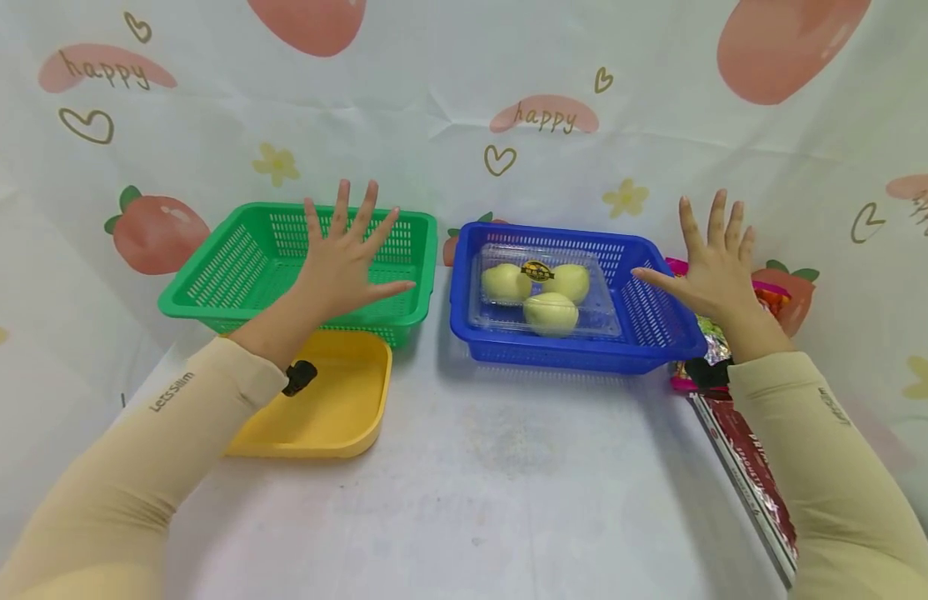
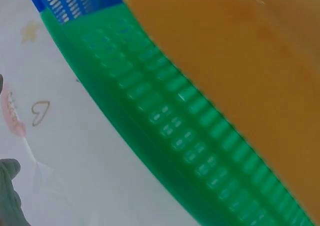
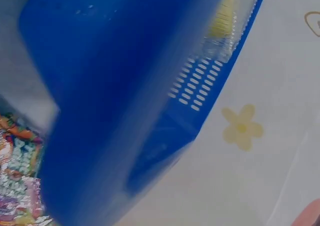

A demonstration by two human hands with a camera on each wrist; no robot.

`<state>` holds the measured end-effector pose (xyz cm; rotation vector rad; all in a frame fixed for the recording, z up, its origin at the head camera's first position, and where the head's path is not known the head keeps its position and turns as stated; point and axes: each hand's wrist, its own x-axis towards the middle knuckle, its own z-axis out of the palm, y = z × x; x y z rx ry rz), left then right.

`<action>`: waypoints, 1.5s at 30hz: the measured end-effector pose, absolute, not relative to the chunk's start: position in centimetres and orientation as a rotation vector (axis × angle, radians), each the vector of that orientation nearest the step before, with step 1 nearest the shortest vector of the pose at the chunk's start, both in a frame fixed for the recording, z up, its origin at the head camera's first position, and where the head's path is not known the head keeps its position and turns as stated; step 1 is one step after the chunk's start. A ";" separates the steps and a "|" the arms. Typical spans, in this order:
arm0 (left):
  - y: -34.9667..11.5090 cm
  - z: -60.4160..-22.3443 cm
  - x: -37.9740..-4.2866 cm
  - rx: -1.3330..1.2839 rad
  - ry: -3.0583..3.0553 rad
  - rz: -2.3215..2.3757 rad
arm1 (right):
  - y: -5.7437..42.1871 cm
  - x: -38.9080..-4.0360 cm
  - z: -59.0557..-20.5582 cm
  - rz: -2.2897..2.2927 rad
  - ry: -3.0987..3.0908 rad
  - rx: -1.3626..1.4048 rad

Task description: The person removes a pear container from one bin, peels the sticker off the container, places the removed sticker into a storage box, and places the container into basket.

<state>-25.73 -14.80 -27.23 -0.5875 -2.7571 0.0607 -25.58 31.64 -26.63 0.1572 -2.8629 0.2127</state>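
Observation:
My left hand (image 1: pixel 340 267) is raised with its fingers spread, overlapping the green basket (image 1: pixel 426 283) in the head view and holding nothing. Part of that hand shows at the left edge of the left wrist view, beside the green basket's rim (image 2: pixel 120 131). Fingers spread wide, my right hand (image 1: pixel 715 275) hovers at the right end of the blue basket (image 1: pixel 569 360), also holding nothing. Inside the blue basket lies a clear plastic box (image 1: pixel 602 312) of pale, round, peeled-looking produce (image 1: pixel 551 314) with a black and gold label.
A yellow tray (image 1: pixel 351 417) sits before the green basket, partly behind the left sleeve. Beneath the right forearm are a spaghetti packet (image 1: pixel 745 458) and shiny colourful snack bags (image 1: pixel 711 342). A white cloth printed with strawberries hangs behind the white table (image 1: pixel 479 500).

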 end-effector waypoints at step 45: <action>-2.6 -31.7 -29.3 -0.145 -2.904 -2.038 | 28.6 -31.7 -31.9 2.301 -2.859 -0.167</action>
